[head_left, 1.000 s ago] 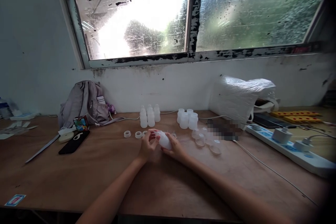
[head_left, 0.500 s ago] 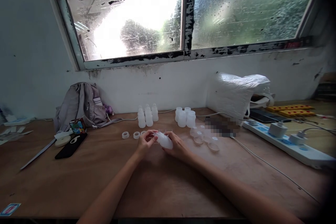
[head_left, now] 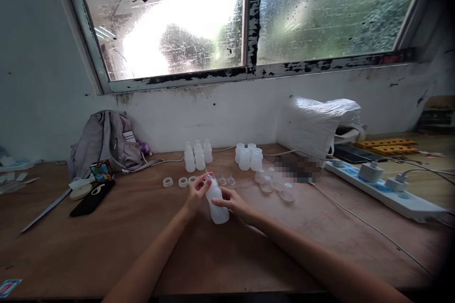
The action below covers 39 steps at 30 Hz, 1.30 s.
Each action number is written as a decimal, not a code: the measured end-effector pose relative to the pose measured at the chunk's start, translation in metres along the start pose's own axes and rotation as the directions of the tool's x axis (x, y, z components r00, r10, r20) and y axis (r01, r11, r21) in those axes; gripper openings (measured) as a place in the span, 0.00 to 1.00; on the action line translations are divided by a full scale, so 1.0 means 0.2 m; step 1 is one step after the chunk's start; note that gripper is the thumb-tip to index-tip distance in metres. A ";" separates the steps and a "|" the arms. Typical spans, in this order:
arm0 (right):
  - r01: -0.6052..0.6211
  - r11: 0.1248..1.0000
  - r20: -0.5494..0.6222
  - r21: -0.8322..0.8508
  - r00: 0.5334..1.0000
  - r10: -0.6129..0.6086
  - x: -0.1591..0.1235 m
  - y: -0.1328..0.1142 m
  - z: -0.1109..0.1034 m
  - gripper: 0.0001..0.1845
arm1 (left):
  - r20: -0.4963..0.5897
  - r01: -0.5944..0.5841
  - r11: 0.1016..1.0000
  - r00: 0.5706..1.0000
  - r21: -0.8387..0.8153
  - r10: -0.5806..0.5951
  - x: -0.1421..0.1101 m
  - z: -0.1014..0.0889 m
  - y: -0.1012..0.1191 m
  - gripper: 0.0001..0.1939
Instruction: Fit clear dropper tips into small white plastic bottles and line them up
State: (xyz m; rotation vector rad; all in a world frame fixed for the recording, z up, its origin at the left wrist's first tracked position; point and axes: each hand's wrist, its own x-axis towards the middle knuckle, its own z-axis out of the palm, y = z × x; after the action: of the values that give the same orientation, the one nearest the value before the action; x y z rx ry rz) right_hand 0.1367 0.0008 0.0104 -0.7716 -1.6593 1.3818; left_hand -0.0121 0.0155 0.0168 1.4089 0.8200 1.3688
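Note:
A translucent white plastic bottle (head_left: 216, 204) stands nearly upright on the wooden table (head_left: 106, 241) between my hands. My right hand (head_left: 232, 202) grips its body from the right. My left hand (head_left: 196, 192) pinches the cap at the bottle's top. Just behind lie two small clear nipples (head_left: 226, 180) and white screw rings (head_left: 177, 182). Three capped bottles (head_left: 197, 155) and several open bottles (head_left: 247, 157) stand farther back.
Clear dome lids (head_left: 275, 188) lie right of my hands. A grey backpack (head_left: 106, 142), a black phone (head_left: 91, 198) and a small box sit at left. A white plastic bag (head_left: 316, 125) and a power strip (head_left: 384, 187) with cables are at right.
The bottle was held tilted on its side above the table; now it stands nearly upright, lower and closer to me. The two small nipples behind it have come into view.

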 end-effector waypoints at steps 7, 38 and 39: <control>-0.062 0.995 -0.101 0.083 0.992 0.070 0.00 -0.01 -0.03 0.17 | 0.071 0.064 0.987 0.996 -0.150 -0.054 0.03 -0.05 -0.01 0.18; -0.408 0.860 0.198 0.307 0.911 0.361 -0.04 -0.02 0.02 0.26 | -0.118 0.250 0.900 0.944 -0.357 -0.308 -0.06 0.10 -0.04 0.19; -0.411 0.866 0.200 0.286 0.909 0.365 -0.04 -0.02 0.02 0.27 | -0.150 0.222 0.918 0.948 -0.328 -0.282 -0.07 0.11 -0.04 0.18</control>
State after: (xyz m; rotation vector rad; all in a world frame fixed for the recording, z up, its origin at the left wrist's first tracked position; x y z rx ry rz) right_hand 0.1375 -0.0085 0.0130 -0.8611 -1.3677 1.9769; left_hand 0.0085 0.0017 0.0072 0.9040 0.8407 1.3756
